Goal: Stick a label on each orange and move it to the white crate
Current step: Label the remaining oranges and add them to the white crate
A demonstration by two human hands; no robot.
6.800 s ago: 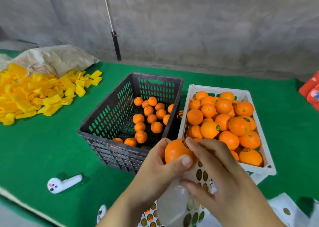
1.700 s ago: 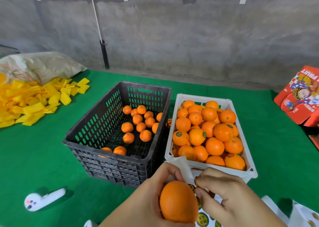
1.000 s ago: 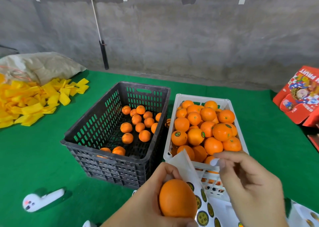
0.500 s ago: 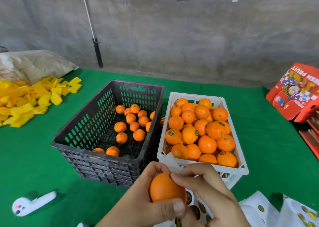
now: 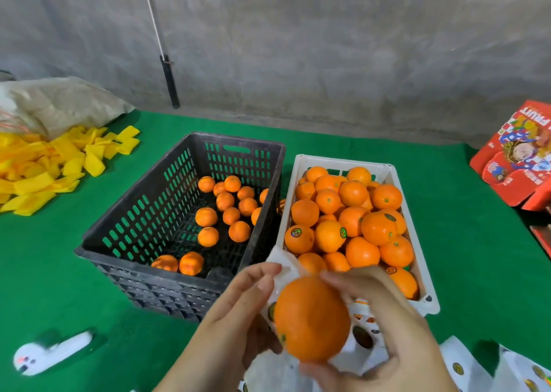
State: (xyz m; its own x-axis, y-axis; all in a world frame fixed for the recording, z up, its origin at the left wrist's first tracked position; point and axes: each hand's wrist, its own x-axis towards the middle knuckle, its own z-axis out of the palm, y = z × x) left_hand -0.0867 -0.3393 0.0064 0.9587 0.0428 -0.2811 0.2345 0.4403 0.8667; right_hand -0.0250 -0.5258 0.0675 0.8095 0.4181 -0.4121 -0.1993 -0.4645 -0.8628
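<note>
Nearest the camera, the right hand grips an orange, fingers curled over its top and thumb beneath it. The left hand sits just beside the fruit on its left, fingers curled, holding the white label sheet whose upper corner rises behind the orange; a small green label shows on the fruit's lower left. More label sheets lie on the green table at lower right, and a white object, blurred, lies at lower left. Beyond the hands, the white crate stands nearly full of oranges, several labelled. Touching its left side, the black crate holds a sparse layer of oranges. Farther left lie yellow wrappers and a sack; a red fruit box sits far right.
</note>
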